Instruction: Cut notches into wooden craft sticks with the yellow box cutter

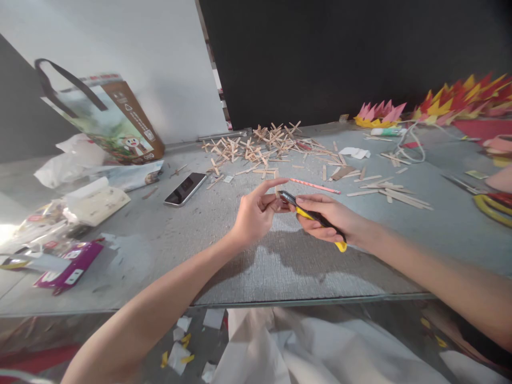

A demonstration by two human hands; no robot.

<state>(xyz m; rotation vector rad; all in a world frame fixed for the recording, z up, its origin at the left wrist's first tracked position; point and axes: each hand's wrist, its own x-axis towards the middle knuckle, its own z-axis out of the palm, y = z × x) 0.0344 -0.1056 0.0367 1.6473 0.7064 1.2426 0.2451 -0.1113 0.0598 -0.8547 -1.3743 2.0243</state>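
Above the front half of the grey table, my left hand (256,212) pinches a small wooden craft stick (276,184) upright between thumb and fingers. My right hand (326,216) is wrapped round a yellow and black utility knife (316,216). The knife's front end meets the stick close to my left fingertips; how far the blade is out is too small to tell. Just behind my hands lies a pink striped pencil (314,185). A large heap of crossed craft sticks (256,146) spreads across the back, and loose flat sticks (396,194) lie to the right.
A phone (186,189) lies left of my hands. Farther left are a paper bag (128,122), plastic wrappers and a purple packet (72,264). On the right are scissors (486,200), a glue stick (387,132), a white cable and folded paper crowns (380,114). Paper scraps litter the floor.
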